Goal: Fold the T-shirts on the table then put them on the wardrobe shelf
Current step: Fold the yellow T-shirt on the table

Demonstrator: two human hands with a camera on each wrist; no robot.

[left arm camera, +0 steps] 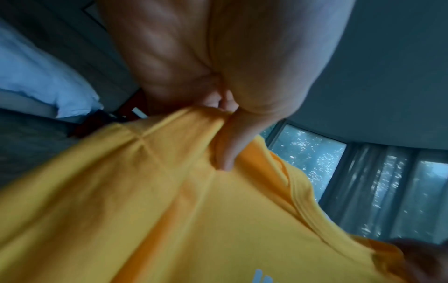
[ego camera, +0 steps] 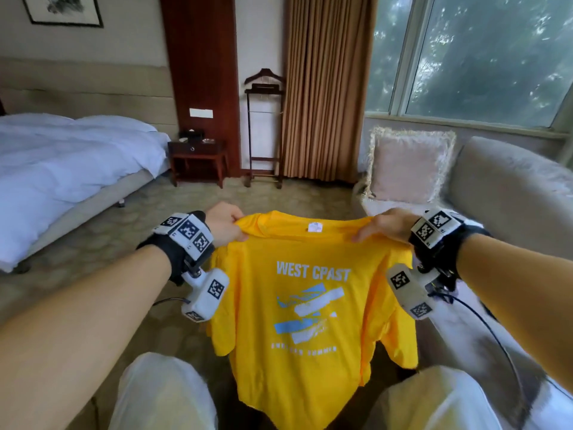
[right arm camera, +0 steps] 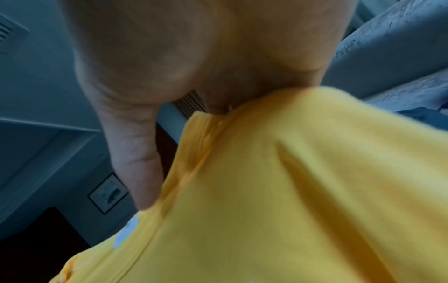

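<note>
1. The yellow T-shirt (ego camera: 310, 305) hangs in the air in front of the person, above the knees, held up by its two shoulders
2. Its long axis runs up and down: the collar with its white label (ego camera: 314, 226) is at the top, the hem hangs lowest, between the legs
3. The printed side faces the person; the white words "WEST" and a second, less clear word read upright, with blue and white shapes below
4. The left hand (ego camera: 224, 224) grasps the left shoulder of the T-shirt; the left wrist view shows the thumb pressed over bunched cloth and the fingers curled behind it
5. The right hand (ego camera: 387, 225) grasps the right shoulder beside the collar; in the right wrist view the thumb lies along the ribbed collar edge and the cloth is clamped under the fingers
6. Both sleeves droop at the sides, below the wrists
7. A bed (ego camera: 62, 169) stands at the left, a sofa (ego camera: 511, 193) with a pale cushion (ego camera: 409, 166) at the right, a curtain (ego camera: 322, 88) and window (ego camera: 480, 57) beyond
</note>
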